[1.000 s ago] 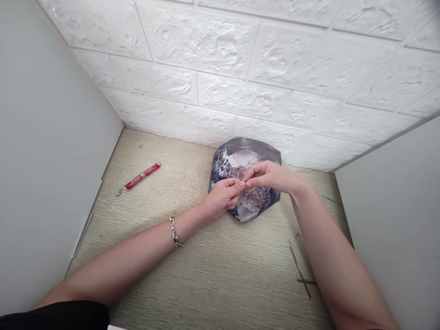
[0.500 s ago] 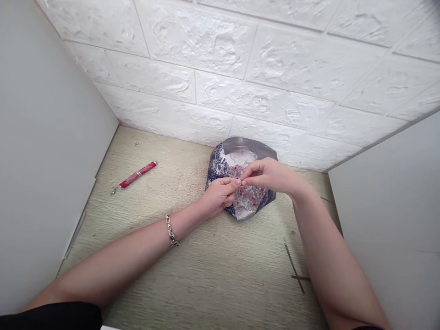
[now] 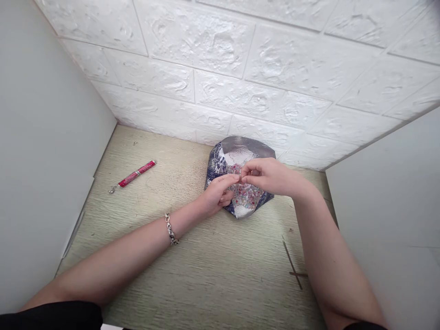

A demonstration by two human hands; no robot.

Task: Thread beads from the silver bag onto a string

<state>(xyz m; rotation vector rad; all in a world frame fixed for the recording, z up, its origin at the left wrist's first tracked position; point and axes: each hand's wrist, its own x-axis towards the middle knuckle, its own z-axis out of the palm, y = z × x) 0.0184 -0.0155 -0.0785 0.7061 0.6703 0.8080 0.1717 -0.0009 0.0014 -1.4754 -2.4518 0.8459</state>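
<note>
Over an open foil-lined bag [image 3: 247,145], my two hands meet fingertip to fingertip. My left hand [image 3: 218,195] pinches with thumb and forefinger, its other fingers curled; a silver chain bracelet [image 3: 169,228] circles that wrist. From the other side my right hand [image 3: 266,176] is pinched too, its tips touching or nearly touching the left ones. Whatever lies between the fingertips is too small to make out. Beneath them, a heap of small coloured beads [image 3: 248,198], mostly pink, red, white and pale blue, fills the bag's hollow. Part of the heap is hidden by my hands.
A red tube-like stick with a metal clasp [image 3: 136,174] lies on the wooden surface [image 3: 192,270] at left. A tiny metal piece [image 3: 135,143] sits behind it. Two thin dark crossed strips [image 3: 292,264] are near my right forearm. A white brick-patterned wall [image 3: 220,87] and side panels enclose the surface.
My fingertips have shifted slightly, with the left thumb and forefinger straighter and the right fingers a little more bent. The view has moved very slightly; the bag and stick stay in place.
</note>
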